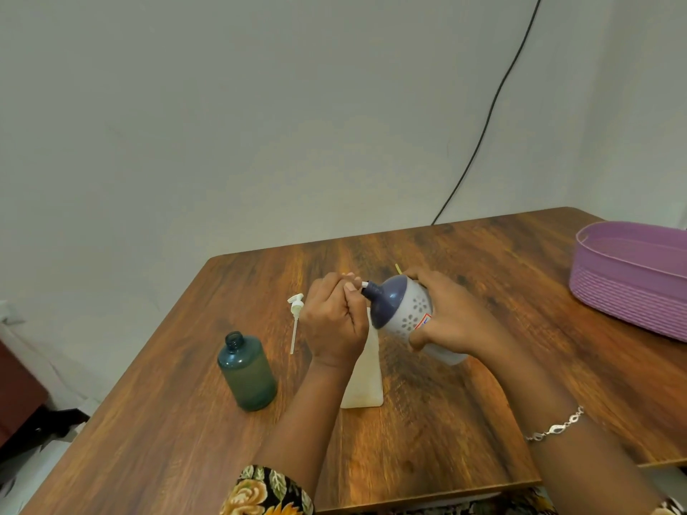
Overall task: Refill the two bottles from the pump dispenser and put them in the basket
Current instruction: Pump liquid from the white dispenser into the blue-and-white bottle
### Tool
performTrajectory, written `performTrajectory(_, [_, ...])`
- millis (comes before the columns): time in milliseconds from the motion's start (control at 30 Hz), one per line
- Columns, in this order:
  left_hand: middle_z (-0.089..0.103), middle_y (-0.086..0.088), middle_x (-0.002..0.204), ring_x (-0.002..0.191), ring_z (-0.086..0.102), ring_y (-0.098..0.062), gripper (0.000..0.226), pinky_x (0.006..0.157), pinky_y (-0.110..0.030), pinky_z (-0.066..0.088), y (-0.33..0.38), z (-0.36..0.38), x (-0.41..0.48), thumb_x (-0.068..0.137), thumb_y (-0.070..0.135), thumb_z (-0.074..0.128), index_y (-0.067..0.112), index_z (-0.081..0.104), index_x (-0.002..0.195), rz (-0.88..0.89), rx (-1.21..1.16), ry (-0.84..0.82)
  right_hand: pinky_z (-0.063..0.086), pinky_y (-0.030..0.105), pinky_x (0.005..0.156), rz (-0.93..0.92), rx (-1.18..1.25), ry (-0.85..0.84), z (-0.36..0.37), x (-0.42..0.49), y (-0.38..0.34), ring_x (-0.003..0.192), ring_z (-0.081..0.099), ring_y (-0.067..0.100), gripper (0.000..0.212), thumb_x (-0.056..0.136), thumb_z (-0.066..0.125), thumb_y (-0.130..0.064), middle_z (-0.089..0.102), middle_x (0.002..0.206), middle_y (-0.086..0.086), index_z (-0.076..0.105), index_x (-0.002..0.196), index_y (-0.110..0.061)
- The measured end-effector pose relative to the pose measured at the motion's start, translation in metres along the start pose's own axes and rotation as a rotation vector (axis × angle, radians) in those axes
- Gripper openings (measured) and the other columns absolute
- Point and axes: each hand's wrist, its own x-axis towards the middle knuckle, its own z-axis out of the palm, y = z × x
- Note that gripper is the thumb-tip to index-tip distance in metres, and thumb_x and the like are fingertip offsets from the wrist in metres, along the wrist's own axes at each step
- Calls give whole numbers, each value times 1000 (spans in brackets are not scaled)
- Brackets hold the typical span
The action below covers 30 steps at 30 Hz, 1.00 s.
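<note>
Head view: right hand (451, 314) is gripping the tilted white bottle (409, 310), neck pointing frame-left toward the left hand (332, 323), whose fingers (351, 288) are pinching its cap (365, 284).

Purple basket (628, 291), teal bottle (247, 369)

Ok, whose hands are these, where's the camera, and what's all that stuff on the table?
There's no robot: a person wears a camera on the head, so you look down at their two hands. The right hand grips a tilted flowered bottle. The left hand pinches the white tip at its neck. On the table stand an open teal bottle and a cream bottle; a white pump lies near them. A purple basket sits at the right.
</note>
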Motion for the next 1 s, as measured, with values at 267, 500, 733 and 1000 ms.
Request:
performTrajectory(267, [67, -12, 72, 66, 62, -19, 51, 59, -19, 45, -2, -2, -5, 98, 23, 31, -2, 69, 74, 14, -5, 13, 39, 25, 72, -11, -9, 1, -1, 3, -2, 102, 45, 13, 84, 57, 82, -17, 46, 117, -3, 40, 128, -24])
performTrajectory(500, [66, -12, 71, 63, 60, -19, 40, 57, -19, 41, 0, -1, 5, 90, 14, 36, -2, 68, 72, 29, -3, -15, 40, 22, 70, -10, 26, 12, -2, 1, 1, 100, 45, 12, 81, 57, 82, -16, 47, 116, -3, 41, 127, -24])
performTrajectory(733, [68, -12, 74, 68, 63, -19, 49, 59, -26, 48, -3, 0, -4, 96, 21, 32, -2, 69, 74, 26, -1, 10, 38, 19, 65, -22, 35, 18, -5, 2, 0, 96, 45, 12, 81, 54, 82, -13, 46, 110, -5, 43, 125, -23])
performTrajectory(1000, [65, -11, 69, 63, 60, -19, 41, 55, -22, 43, 1, -4, 7, 90, 15, 36, -2, 67, 70, 47, -4, -46, 40, 24, 70, -23, 48, 15, -7, 0, 0, 98, 45, 13, 82, 55, 82, -12, 46, 112, -5, 42, 127, -23])
